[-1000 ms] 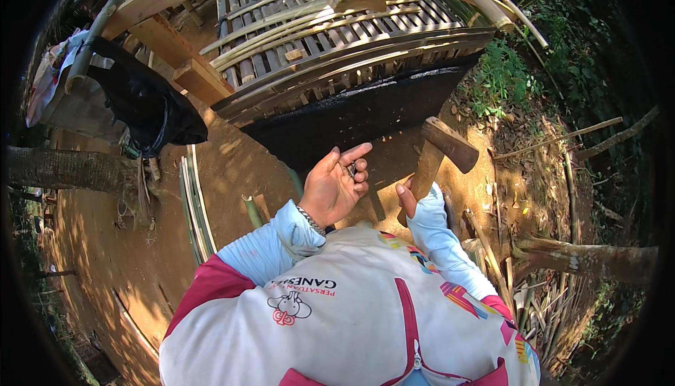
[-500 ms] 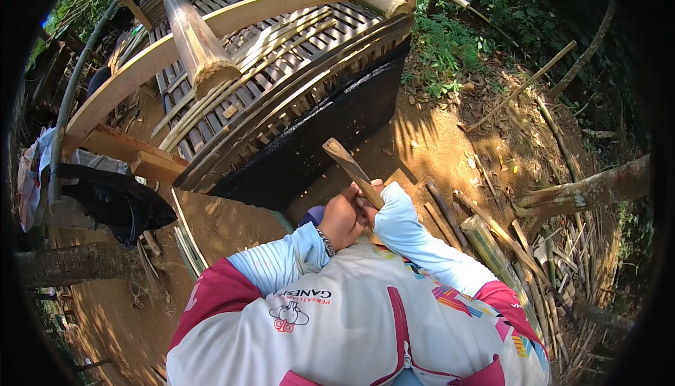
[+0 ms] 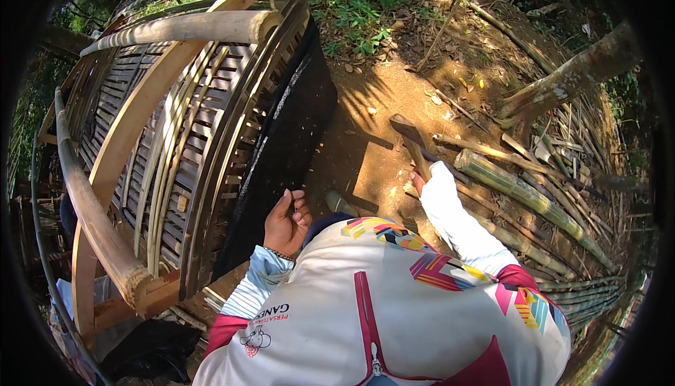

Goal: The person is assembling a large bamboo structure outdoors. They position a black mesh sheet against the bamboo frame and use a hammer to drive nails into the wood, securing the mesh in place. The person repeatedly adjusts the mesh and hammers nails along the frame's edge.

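Note:
My right hand (image 3: 419, 182), mostly hidden by its pale sleeve, grips a long, flat, brown machete-like tool (image 3: 410, 138). The tool points away from me, its broad dark end out over the dirt. Whether that is bare blade or a wooden cover I cannot tell. My left hand (image 3: 287, 219) hovers beside the black sheet (image 3: 285, 150) on the side of a slatted bamboo platform (image 3: 190, 150). Its fingers are loosely curled and apart, with nothing seen in them. A bracelet circles that wrist.
A thick green bamboo pole (image 3: 524, 193) lies on the ground to the right, among thinner sticks. A tree trunk (image 3: 573, 69) slants in at the upper right. A curved wooden beam (image 3: 126, 122) and bamboo poles (image 3: 186, 27) cross the platform. My shoe (image 3: 339, 202) shows below.
My hands were together in front of my chest around the tool. Now they are apart, the right carrying the tool rightward, the left empty. The view has turned right.

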Demonstrator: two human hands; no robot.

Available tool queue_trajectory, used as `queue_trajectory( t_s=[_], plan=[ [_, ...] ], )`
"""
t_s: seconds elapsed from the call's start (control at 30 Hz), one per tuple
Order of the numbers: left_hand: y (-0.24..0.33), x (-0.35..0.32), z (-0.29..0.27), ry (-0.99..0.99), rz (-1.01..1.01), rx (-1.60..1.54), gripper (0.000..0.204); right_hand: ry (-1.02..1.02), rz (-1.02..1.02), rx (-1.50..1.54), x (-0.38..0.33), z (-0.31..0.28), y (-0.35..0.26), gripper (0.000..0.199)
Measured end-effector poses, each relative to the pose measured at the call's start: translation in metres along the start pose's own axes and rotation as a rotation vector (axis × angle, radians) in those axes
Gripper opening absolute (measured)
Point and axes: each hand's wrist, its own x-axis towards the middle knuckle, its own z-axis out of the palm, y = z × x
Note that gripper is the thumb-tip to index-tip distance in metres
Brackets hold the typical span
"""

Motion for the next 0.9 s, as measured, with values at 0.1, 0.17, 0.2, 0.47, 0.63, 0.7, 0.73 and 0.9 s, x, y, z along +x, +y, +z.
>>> queue_trajectory(
  t_s=[0.1, 0.17, 0.2, 0.47, 0.63, 0.7, 0.73, 0.9],
  plan=[
    [0.034, 0.013, -0.007, -0.175, -0.090, -0.064, 0.036, 0.073, 0.134, -0.020, 0.020, -0.015, -0.002, 0.026],
    [0.043, 0.030, -0.017, -0.122, -0.069, -0.087, 0.036, 0.118, 0.115, -0.020, 0.045, -0.003, 0.022, 0.025],
    [0.044, 0.036, -0.023, -0.049, -0.060, -0.088, 0.035, 0.136, 0.103, -0.023, 0.053, 0.000, 0.028, 0.025],
    [0.064, 0.064, 0.035, 0.097, 0.029, 0.148, 0.023, -0.107, 0.034, 0.397, 0.115, 0.048, -0.023, 0.031],
    [0.058, 0.095, 0.046, 0.214, 0.227, 0.699, 0.023, -0.443, -0.241, -0.029, 0.170, 0.047, -0.079, 0.043],
    [0.048, 0.124, 0.068, 0.151, 0.503, 0.986, 0.017, -0.604, -0.341, -0.074, 0.201, 0.046, -0.094, 0.043],
    [0.043, 0.136, 0.088, 0.160, 0.606, 1.096, 0.015, -0.592, -0.425, -0.023, 0.215, 0.053, -0.093, 0.043],
    [0.036, 0.196, 0.182, 0.162, 0.859, 1.620, 0.013, -0.774, -0.527, 0.181, 0.294, 0.057, -0.104, 0.032]
  ],
)
